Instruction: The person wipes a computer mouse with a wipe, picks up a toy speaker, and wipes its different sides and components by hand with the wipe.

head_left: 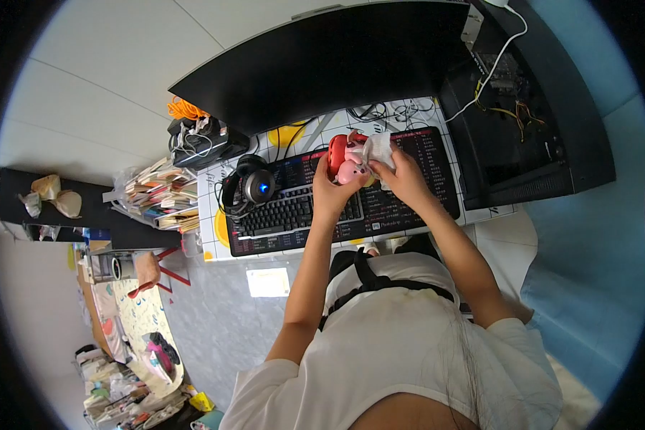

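Note:
Above the desk mat, my left hand [331, 195] is closed round a red and pink figurine [350, 170], whose round pink part faces up near my thumb. My right hand [404, 178] pinches a white tissue [379, 151] against the figurine's right side. Both hands are close together, over the right end of the black keyboard [279, 216]. The figurine's underside is hidden by my left hand.
Black headphones [256, 188] with a blue light lie left of the keyboard. A wide monitor [322, 68] stands behind, and an open computer case [527, 129] is at the right. Cables and a stack of papers [158, 188] are at the left.

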A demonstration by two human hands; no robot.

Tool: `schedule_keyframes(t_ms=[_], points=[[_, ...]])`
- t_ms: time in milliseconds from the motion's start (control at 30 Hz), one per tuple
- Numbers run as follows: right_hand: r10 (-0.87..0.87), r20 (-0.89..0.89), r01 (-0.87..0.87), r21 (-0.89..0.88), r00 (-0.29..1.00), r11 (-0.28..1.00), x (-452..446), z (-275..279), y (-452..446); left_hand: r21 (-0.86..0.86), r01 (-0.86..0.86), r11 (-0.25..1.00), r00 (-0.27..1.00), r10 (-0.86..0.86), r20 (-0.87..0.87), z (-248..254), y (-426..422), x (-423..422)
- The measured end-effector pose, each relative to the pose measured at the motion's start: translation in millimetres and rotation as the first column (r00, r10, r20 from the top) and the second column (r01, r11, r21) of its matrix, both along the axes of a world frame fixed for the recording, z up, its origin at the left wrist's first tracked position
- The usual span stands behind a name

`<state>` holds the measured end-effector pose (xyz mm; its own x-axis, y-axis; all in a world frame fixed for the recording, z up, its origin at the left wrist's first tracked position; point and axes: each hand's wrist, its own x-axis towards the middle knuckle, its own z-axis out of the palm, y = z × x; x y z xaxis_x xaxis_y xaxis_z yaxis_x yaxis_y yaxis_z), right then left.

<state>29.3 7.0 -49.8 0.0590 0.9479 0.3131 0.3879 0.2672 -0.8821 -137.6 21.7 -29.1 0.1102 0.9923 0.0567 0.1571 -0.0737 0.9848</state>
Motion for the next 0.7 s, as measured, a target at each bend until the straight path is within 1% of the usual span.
schedule_keyframes(t_ms=[33, 67, 100, 133, 167, 200, 233, 267, 300, 333, 367, 400, 433, 500, 533, 567, 600, 633, 667, 700], points=[[0.002, 0.0, -0.002, 0.002, 1.0, 1.0, 0, -2, -1, -0.072, 0.025, 0.997, 0.993, -0.017, 0.12, 6, 0, 2], [-0.073, 0.001, 0.073, -0.001, 0.997, 0.997, 0, -6, -3, -0.14, 0.058, 0.988, 0.971, -0.024, 0.24, 9, 1, 3], [-0.149, 0.002, 0.149, -0.007, 0.989, 0.989, -1, -8, -3, -0.139, 0.056, 0.989, 0.971, -0.022, 0.239, 8, 0, 5], [-0.162, -0.067, 0.168, 0.11, 0.985, 0.98, -2, -8, 3, -0.198, 0.074, 0.977, 0.952, -0.01, 0.305, 7, -2, 8], [-0.16, -0.068, 0.167, 0.113, 0.985, 0.979, -3, -8, 5, -0.253, 0.095, 0.963, 0.929, 0.005, 0.369, 6, -2, 10], [-0.301, -0.045, 0.303, 0.243, 0.952, 0.921, -9, 13, 6, -0.303, 0.094, 0.948, 0.92, 0.034, 0.391, -3, 0, 9], [-0.44, -0.041, 0.422, 0.37, 0.897, 0.828, -11, 28, 6, -0.303, 0.098, 0.948, 0.92, 0.03, 0.391, -5, -1, 10], [-0.505, -0.017, 0.473, 0.374, 0.863, 0.798, -10, 34, 5, -0.351, 0.087, 0.932, 0.893, 0.084, 0.443, -6, -3, 11], [-0.502, -0.02, 0.471, 0.379, 0.865, 0.797, -10, 29, 5, -0.396, 0.078, 0.915, 0.861, 0.139, 0.49, -7, -3, 11], [-0.496, 0.088, 0.414, 0.436, 0.864, 0.799, -8, 20, 4, -0.41, 0.106, 0.906, 0.839, 0.14, 0.526, -9, -4, 11], [-0.492, 0.196, 0.353, 0.483, 0.848, 0.801, -7, 12, 2, -0.407, 0.108, 0.907, 0.839, 0.137, 0.527, -10, -4, 11], [-0.414, 0.251, 0.249, 0.502, 0.875, 0.829, -6, 18, -1, -0.395, 0.109, 0.912, 0.836, 0.131, 0.533, -8, -5, 12], [-0.302, 0.251, 0.149, 0.491, 0.92, 0.859, -4, 20, -4, -0.381, 0.111, 0.918, 0.832, 0.124, 0.541, -6, -6, 14], [-0.185, 0.263, 0.029, 0.505, 0.947, 0.863, -6, 22, -12, -0.369, 0.127, 0.921, 0.826, 0.108, 0.554, -3, -6, 13], [-0.16, 0.296, -0.01, 0.5, 0.942, 0.866, -6, 16, -15, -0.334, 0.114, 0.935, 0.86, 0.075, 0.504, -4, -4, 12], [-0.159, 0.296, -0.01, 0.499, 0.942, 0.866, -8, 14, -17, -0.299, 0.105, 0.948, 0.892, 0.044, 0.451, -5, -3, 10], [-0.277, 0.201, 0.153, 0.479, 0.94, 0.864, -10, 15, -18, -0.299, 0.105, 0.948, 0.892, 0.044, 0.451, -7, -2, 9], [-0.395, 0.109, 0.312, 0.442, 0.912, 0.841, -10, 16, -18, -0.348, 0.108, 0.931, 0.874, 0.077, 0.479, -11, -2, 8], [-0.369, 0.106, 0.3, 0.4, 0.923, 0.866, -6, 14, -14, -0.396, 0.116, 0.911, 0.856, 0.11, 0.505, -16, -1, 7], [-0.372, 0.105, 0.303, 0.399, 0.922, 0.865, -6, 15, -14, -0.396, 0.119, 0.91, 0.857, 0.108, 0.504, -15, 0, 6]])
